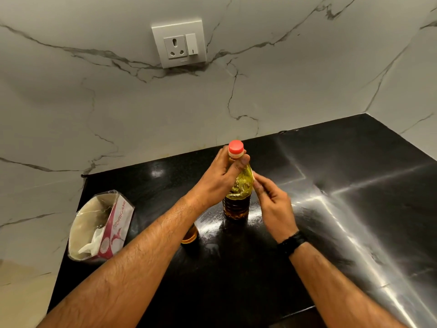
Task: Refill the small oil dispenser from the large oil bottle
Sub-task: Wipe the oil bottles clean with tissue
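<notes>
Two bare forearms reach in from the bottom edge over a polished black stone counter (331,233), its surface glossy and streaked with bright reflections. On the right wrist sits a dark band (292,242). Just beyond the left forearm, a small vessel of amber liquid (189,234) shows only in part, most of it hidden behind the arm; whether this is the small dispenser cannot be told. To the left, near the counter's edge, lies an opened tissue pack (101,226) of crinkled clear film with a red and white printed side and white paper inside.

Farther in, the large oil bottle (237,200) stands upright on the counter, a ribbed clear plastic cylinder holding golden oil, darker toward the base. The right hand (274,202) is beside the bottle's shoulder, its thumb and forefinger pinched together on a small pale bit right at the plastic; the other fingers curl loosely. The left hand (221,176) wraps the narrow neck, fingers curled round it and the thumb pressed just under the round red cap (235,146), which is on.

Behind rises a white marble wall (94,102) with grey veins, carrying a square white socket plate (179,43) with a switch.
</notes>
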